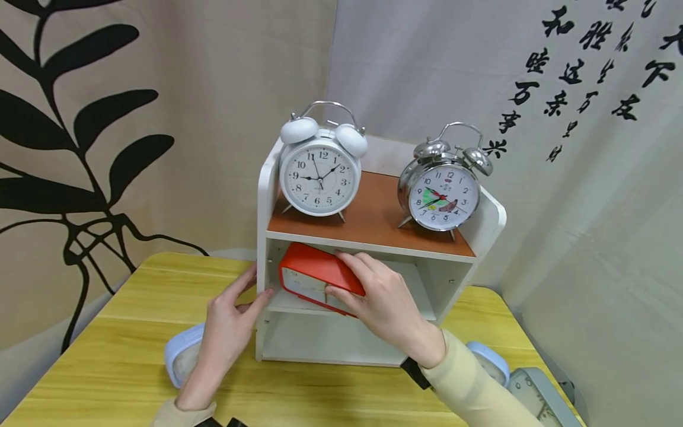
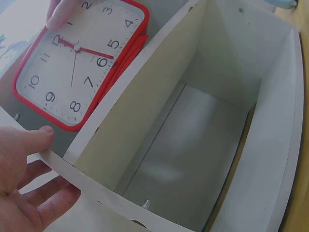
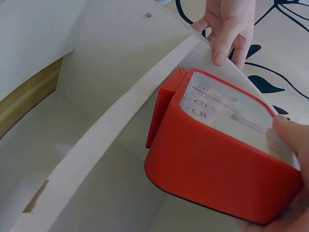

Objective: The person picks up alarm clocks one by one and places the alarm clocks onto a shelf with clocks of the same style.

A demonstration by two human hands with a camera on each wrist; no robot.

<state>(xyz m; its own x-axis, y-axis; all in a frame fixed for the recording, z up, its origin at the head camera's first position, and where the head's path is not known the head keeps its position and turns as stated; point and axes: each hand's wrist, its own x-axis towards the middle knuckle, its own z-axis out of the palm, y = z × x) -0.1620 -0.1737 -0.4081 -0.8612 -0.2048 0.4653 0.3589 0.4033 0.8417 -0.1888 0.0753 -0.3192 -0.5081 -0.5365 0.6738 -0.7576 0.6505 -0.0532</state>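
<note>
In the middle compartment of a small white shelf (image 1: pixel 347 353) is a red square alarm clock (image 1: pixel 320 267), tilted, its white dial facing forward and down. My right hand (image 1: pixel 381 296) grips its right end, thumb (image 3: pixel 289 133) over the dial side and fingers on the far side. The red stand flap on its lower side shows in the right wrist view (image 3: pixel 164 106). With the left hand (image 1: pixel 232 320) I hold the shelf's left side panel, thumb (image 2: pixel 41 138) at the front edge and fingers (image 2: pixel 58 198) along the outside.
On the brown top board stand a white twin-bell clock (image 1: pixel 320 178) and a silver twin-bell clock (image 1: pixel 443 193). A light-blue clock (image 1: pixel 181 350) lies behind my left forearm. Another blue clock (image 1: pixel 490 362) and a grey-green clock (image 1: pixel 544 397) sit at right on the yellow wooden table (image 1: pixel 133 350).
</note>
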